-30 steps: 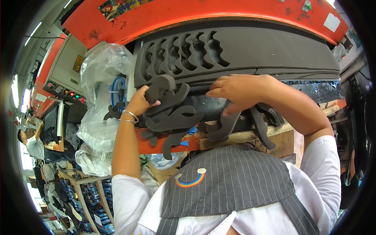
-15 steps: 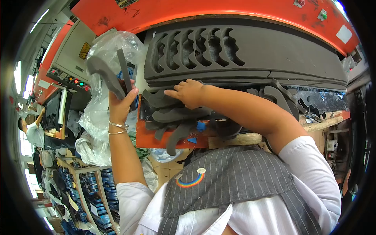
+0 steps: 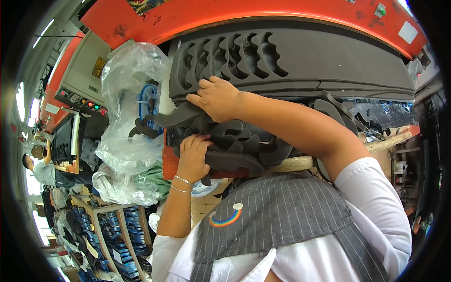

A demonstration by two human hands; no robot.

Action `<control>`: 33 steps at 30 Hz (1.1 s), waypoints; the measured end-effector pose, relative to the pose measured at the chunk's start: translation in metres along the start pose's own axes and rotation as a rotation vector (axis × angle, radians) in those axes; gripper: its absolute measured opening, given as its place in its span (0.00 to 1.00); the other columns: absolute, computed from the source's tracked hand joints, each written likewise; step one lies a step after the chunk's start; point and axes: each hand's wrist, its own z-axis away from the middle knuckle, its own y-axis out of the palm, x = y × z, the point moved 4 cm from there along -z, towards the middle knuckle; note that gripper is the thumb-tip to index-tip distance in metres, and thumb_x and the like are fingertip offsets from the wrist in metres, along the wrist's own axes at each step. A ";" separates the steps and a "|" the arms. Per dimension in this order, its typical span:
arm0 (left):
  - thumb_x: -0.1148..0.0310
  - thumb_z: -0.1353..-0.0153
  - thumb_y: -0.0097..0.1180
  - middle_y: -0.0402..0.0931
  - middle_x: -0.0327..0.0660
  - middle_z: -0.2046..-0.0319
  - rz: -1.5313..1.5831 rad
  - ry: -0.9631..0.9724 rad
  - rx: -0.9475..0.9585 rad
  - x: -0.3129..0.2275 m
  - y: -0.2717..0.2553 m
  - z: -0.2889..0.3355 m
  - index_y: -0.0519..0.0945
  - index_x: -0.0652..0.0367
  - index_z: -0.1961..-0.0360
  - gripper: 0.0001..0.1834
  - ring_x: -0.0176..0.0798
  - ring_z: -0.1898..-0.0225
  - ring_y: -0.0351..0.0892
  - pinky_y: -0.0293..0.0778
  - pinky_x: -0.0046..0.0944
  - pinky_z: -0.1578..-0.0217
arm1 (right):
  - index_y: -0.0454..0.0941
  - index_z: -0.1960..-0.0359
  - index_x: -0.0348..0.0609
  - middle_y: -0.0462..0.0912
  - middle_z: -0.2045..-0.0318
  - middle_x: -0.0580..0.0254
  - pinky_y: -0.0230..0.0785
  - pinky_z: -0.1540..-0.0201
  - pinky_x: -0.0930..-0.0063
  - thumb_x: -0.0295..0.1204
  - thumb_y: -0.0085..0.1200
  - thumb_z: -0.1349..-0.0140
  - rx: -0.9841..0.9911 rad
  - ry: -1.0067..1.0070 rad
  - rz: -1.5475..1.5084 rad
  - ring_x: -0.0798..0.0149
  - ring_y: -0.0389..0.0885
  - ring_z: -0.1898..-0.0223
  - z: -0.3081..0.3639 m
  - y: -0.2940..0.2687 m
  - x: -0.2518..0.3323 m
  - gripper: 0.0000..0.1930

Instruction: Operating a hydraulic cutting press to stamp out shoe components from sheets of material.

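My left hand point(image 3: 193, 154) is down on a heap of cut dark grey foam pieces point(image 3: 232, 160), its fingers bent over the pieces at the heap's left end. My right hand point(image 3: 219, 99) reaches across from the right, closed over a curved foam piece point(image 3: 178, 115) whose end sticks out to the left, past the table edge. The fingertips of that hand lie close to the front edge of a stacked foam sheet point(image 3: 329, 58), which has a row of wavy cut-outs at its left. My palms hide parts of the pieces beneath them.
An orange machine beam point(image 3: 225, 19) spans the back. Clear plastic bags point(image 3: 127, 113) and a blue strap coil point(image 3: 146, 103) are left of the table. A wooden bar point(image 3: 293, 164) runs along the front edge. A rack of blue parts point(image 3: 112, 225) and another person point(image 3: 43, 171) are at far left.
My left hand has come down and right from its raised place onto the heap, no longer holding up two foam pieces. My right hand has shifted slightly left and away. The heap is rearranged.
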 end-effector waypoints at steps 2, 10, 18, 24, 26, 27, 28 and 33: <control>0.78 0.65 0.54 0.73 0.46 0.53 -0.012 0.006 -0.021 0.008 0.006 0.007 0.74 0.57 0.57 0.26 0.56 0.47 0.68 0.60 0.53 0.42 | 0.69 0.46 0.45 0.80 0.61 0.60 0.65 0.51 0.66 0.30 0.55 0.48 -0.125 0.042 -0.029 0.57 0.74 0.52 -0.002 -0.018 -0.004 0.25; 0.75 0.61 0.66 0.72 0.49 0.53 0.223 -0.208 -0.324 0.034 -0.022 0.017 0.69 0.58 0.52 0.31 0.55 0.51 0.74 0.70 0.47 0.49 | 0.68 0.47 0.38 0.79 0.57 0.43 0.69 0.52 0.55 0.28 0.56 0.44 -0.480 0.327 -0.718 0.42 0.78 0.55 0.020 -0.070 -0.037 0.23; 0.72 0.63 0.69 0.77 0.52 0.61 0.136 -0.218 0.202 0.041 -0.001 -0.004 0.69 0.58 0.51 0.34 0.59 0.58 0.77 0.74 0.50 0.57 | 0.69 0.47 0.39 0.78 0.68 0.63 0.70 0.63 0.73 0.28 0.61 0.42 -1.061 0.162 -1.184 0.71 0.75 0.67 0.049 -0.132 -0.061 0.22; 0.64 0.59 0.70 0.77 0.53 0.62 0.089 -0.336 0.224 0.042 0.012 -0.010 0.70 0.57 0.51 0.32 0.59 0.56 0.75 0.70 0.53 0.54 | 0.65 0.44 0.38 0.74 0.60 0.66 0.65 0.56 0.79 0.30 0.58 0.36 -0.961 -0.102 -1.164 0.73 0.71 0.59 0.090 -0.181 -0.069 0.22; 0.61 0.58 0.70 0.76 0.55 0.56 0.108 -0.394 0.245 0.036 0.010 -0.016 0.69 0.57 0.48 0.35 0.58 0.52 0.74 0.68 0.52 0.50 | 0.68 0.46 0.40 0.78 0.67 0.63 0.70 0.60 0.73 0.25 0.61 0.43 -0.821 0.214 -0.921 0.70 0.75 0.65 0.104 -0.165 -0.078 0.23; 0.58 0.58 0.71 0.71 0.56 0.50 0.120 -0.269 0.160 0.027 0.006 -0.025 0.68 0.57 0.44 0.40 0.58 0.46 0.70 0.65 0.52 0.46 | 0.68 0.46 0.40 0.78 0.67 0.63 0.70 0.60 0.73 0.25 0.61 0.43 -0.819 0.212 -0.916 0.70 0.75 0.65 0.113 -0.162 -0.076 0.23; 0.56 0.58 0.71 0.67 0.58 0.43 0.132 -0.151 0.074 0.021 0.000 -0.032 0.66 0.56 0.40 0.44 0.58 0.41 0.65 0.61 0.52 0.41 | 0.68 0.45 0.40 0.78 0.65 0.62 0.70 0.59 0.73 0.24 0.61 0.44 -0.741 0.206 -0.818 0.70 0.75 0.64 0.119 -0.155 -0.071 0.24; 0.54 0.55 0.69 0.65 0.53 0.40 0.106 -0.122 -0.348 0.053 -0.042 -0.080 0.68 0.60 0.41 0.41 0.55 0.38 0.62 0.57 0.49 0.38 | 0.66 0.40 0.45 0.77 0.55 0.54 0.64 0.46 0.59 0.24 0.63 0.52 -0.239 0.242 -0.317 0.50 0.74 0.51 0.155 -0.083 -0.079 0.34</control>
